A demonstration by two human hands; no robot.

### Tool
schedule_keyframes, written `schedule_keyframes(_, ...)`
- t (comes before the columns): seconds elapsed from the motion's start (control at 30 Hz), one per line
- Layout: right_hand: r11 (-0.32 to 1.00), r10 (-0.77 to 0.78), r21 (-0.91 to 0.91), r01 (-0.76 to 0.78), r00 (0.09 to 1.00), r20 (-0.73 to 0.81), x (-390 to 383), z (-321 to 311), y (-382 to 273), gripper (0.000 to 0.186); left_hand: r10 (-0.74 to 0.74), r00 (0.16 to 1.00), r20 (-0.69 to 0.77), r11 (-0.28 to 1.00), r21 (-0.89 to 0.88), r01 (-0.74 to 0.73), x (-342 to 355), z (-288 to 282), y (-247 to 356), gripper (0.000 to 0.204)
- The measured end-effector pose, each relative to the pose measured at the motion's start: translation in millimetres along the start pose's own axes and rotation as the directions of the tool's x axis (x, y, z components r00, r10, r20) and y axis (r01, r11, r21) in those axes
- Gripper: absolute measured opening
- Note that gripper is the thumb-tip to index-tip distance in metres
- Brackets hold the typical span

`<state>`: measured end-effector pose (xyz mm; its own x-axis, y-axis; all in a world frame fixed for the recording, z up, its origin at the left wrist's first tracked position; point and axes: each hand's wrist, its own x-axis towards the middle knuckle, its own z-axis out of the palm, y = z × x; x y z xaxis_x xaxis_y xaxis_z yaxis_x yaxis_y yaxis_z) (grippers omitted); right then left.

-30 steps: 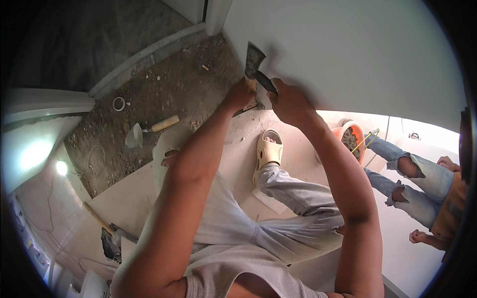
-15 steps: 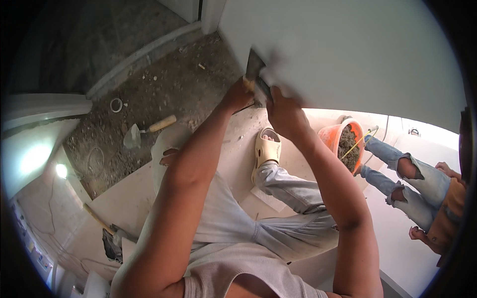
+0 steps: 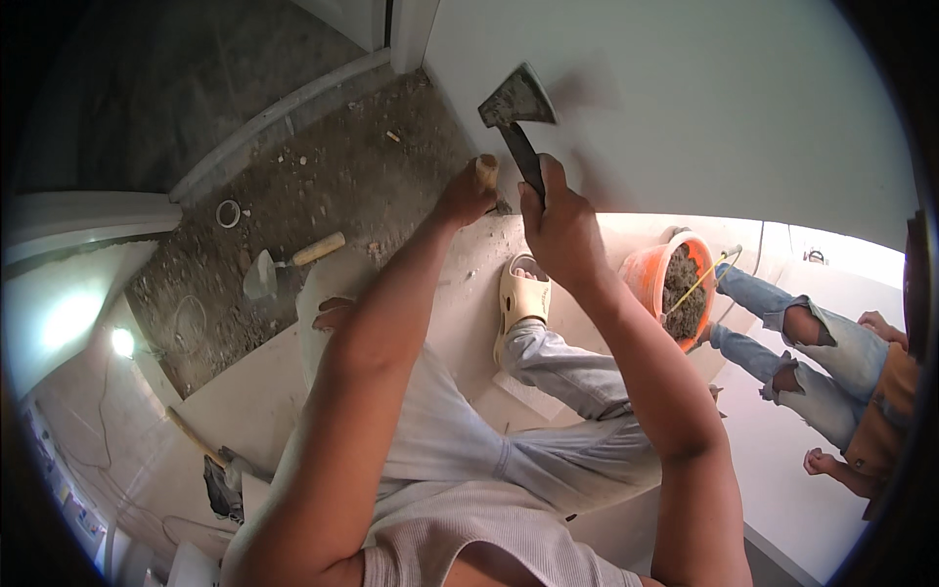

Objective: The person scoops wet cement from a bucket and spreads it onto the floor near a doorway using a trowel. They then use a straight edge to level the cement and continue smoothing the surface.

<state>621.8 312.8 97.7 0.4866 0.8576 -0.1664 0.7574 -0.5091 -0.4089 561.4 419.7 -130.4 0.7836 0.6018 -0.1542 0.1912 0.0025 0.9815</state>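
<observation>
In my right hand (image 3: 565, 230) is a hatchet (image 3: 520, 101), gripped by its dark handle, with the broad grey blade raised ahead of me by the pale wall panel. My left hand (image 3: 465, 196) is closed around a wooden-handled chisel (image 3: 486, 168); the butt of the handle sticks up out of the fist. The lower part of that chisel is mostly hidden by my hand, near the edge where pale tile (image 3: 479, 256) meets rough dirt. The hatchet is apart from the chisel's butt.
A trowel (image 3: 318, 248) and a white ring (image 3: 228, 213) lie on the dirt (image 3: 342, 166). To the right stands an orange bucket (image 3: 649, 274) of grey mortar, beside another person's legs in torn jeans (image 3: 812, 328). A lit lamp (image 3: 122, 341) glows at left.
My right hand has lifted the hatchet up and away from the chisel's butt, uncovering it. My left hand keeps its grip in nearly the same place.
</observation>
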Motion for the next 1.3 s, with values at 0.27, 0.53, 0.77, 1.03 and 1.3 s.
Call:
schedule_keyframes(0.27,0.999,-0.003,0.046,0.004,1.000,-0.025,-7.1,5.5,-1.3,0.027,0.011,1.000,-0.029,0.999,0.045,-0.009,-3.7,2.8,-14.4,0.054)
schedule_keyframes(0.53,0.997,0.078,-0.041,-0.071,0.976,0.206,-4.4,-16.6,12.8,0.028,0.104,0.945,0.311,0.914,0.345,-0.214,-22.6,10.9,19.8,0.040)
schedule_keyframes(0.77,0.991,-0.129,-0.015,0.130,0.991,0.035,-3.3,-27.2,21.0,0.027,-0.088,0.959,-0.269,0.982,0.136,0.128,-3.4,-34.8,-10.5,0.039)
schedule_keyframes(1.03,0.995,-0.102,-0.007,0.103,0.989,0.104,5.2,-24.5,10.8,0.030,-0.010,0.976,-0.217,0.999,0.036,0.018,10.4,-26.7,-30.7,0.047)
schedule_keyframes(1.3,1.000,-0.005,-0.025,0.012,0.965,0.260,33.9,-25.9,-11.7,0.032,-0.153,0.978,-0.145,0.988,-0.050,0.147,8.7,-30.6,10.0,0.053)
